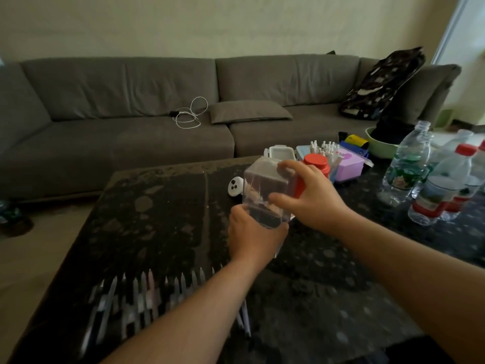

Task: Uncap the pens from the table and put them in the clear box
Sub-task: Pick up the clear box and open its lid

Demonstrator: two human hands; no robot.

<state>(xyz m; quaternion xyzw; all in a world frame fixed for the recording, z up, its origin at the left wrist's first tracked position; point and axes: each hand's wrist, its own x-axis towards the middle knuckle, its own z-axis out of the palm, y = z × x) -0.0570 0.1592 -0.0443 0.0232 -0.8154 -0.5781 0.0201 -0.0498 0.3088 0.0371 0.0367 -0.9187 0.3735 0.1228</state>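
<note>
Above the dark worktop point(157, 219) I see my left hand point(253, 232) and right hand point(312, 195), fingers curled round one clear box point(262, 195), tilted, transparent. Capped pens point(147, 298) lie in a near row, too blurred to count.

A grey sofa point(131, 122) carries a white cable point(190, 114) and a cushion point(249, 111); water bottles point(430, 179) stand right; a red-lidded jar point(316, 162) beside a purple box point(350, 166).

A home living room: a grey sofa point(157, 106) with a cushion point(249, 111) beyond the hands, water bottles point(435, 179) to their right.
</note>
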